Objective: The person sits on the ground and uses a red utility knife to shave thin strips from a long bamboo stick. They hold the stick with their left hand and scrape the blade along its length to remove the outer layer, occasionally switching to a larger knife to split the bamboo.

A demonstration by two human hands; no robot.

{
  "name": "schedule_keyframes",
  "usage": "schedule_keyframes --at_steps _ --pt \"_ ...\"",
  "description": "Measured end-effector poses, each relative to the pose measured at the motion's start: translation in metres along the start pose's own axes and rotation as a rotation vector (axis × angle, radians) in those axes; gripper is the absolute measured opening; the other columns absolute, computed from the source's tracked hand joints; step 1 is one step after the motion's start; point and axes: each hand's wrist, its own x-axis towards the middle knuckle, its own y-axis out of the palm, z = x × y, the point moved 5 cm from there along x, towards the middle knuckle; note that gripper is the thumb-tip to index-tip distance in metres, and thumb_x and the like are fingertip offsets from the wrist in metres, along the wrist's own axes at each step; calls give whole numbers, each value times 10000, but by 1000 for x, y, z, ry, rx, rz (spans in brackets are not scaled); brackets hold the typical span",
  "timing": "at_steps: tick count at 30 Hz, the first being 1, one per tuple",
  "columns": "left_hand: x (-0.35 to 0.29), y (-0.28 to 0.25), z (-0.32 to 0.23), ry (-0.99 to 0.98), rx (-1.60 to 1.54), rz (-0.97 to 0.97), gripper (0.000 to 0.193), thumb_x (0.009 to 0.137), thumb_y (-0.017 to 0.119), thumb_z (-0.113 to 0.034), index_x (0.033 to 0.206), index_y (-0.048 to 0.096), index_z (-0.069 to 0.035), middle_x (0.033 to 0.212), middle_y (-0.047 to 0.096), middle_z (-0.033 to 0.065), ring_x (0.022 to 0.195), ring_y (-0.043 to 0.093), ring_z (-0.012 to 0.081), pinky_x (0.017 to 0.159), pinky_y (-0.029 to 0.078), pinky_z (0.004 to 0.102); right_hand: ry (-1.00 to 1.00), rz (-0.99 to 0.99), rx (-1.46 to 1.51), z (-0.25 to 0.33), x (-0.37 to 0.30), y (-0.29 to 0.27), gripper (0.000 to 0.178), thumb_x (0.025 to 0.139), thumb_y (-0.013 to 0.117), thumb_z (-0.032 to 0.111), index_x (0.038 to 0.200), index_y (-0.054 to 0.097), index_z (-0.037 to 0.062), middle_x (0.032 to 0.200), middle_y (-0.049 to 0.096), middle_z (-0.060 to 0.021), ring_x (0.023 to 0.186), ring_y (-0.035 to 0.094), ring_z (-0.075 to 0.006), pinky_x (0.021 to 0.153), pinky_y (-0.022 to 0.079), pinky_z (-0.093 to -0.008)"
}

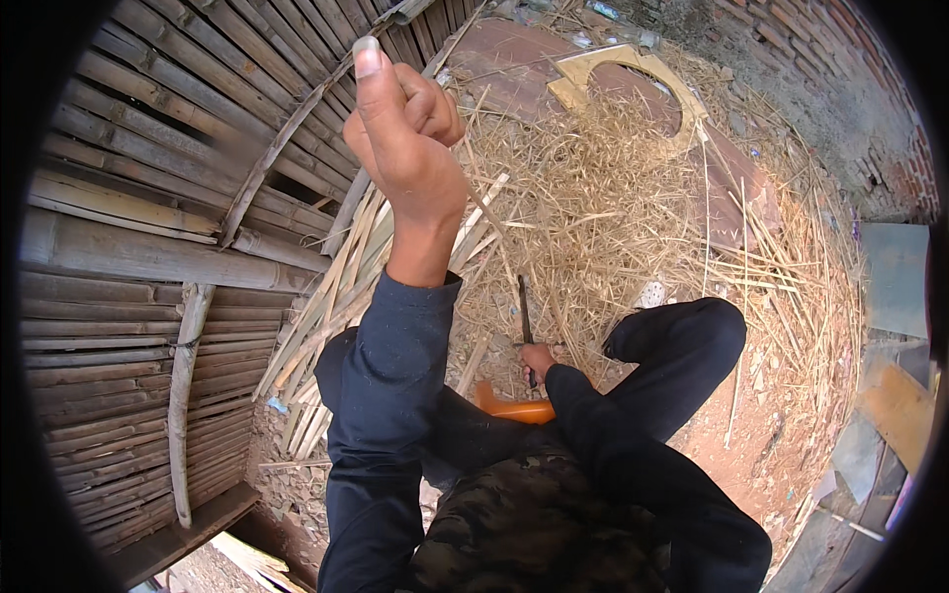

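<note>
My left hand (407,128) is raised high in front of me, its fingers curled in and its thumb stretched out. What those fingers hold, if anything, is hidden. Low between my legs, my right hand (539,362) is closed round the handle of a dark knife (525,308), whose narrow blade points away from me. A thin pale bamboo strip (491,219) slants between the raised hand and the blade; I cannot tell whether it touches either. Just nearer than my right hand lies a smooth orange object (514,407), partly hidden by my clothes.
Split bamboo strips (336,296) lie piled on the left, beside a bamboo-slat wall (129,237). Ahead spreads a heap of shavings (593,198), with a yellowish board with a round hole (573,89) beyond. A brick wall (840,59) stands far right, above leaning sheets (895,277).
</note>
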Motion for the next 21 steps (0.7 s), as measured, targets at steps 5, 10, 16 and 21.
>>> schedule_keyframes --at_steps 5,10,16,21 --pt "7 -4 -23 -58 -30 3 534 953 369 -500 567 245 -151 480 181 -36 445 158 102 461 167 277 106 224 347 20 -39 18 66 834 495 97 799 466 49 575 397 -30 412 387 -140 389 354 -358" --pt "12 -15 -31 -151 -215 179 511 972 259 -477 580 247 -150 487 183 -36 470 127 96 461 150 277 -238 64 341 53 -112 18 64 852 490 24 805 476 65 587 450 -21 392 394 -126 373 332 -297" --pt "-2 -23 8 -262 -255 446 476 964 241 -428 586 261 -141 509 211 -27 501 169 109 501 175 293 -720 166 259 134 -215 39 53 891 539 76 863 500 55 587 452 9 393 418 -85 358 324 -251" --pt "-4 -18 20 -295 -189 535 446 897 295 -465 585 257 -149 520 222 -38 507 190 110 520 191 287 -782 209 213 184 -234 56 82 912 531 131 875 502 63 592 465 21 401 431 -73 359 330 -249"
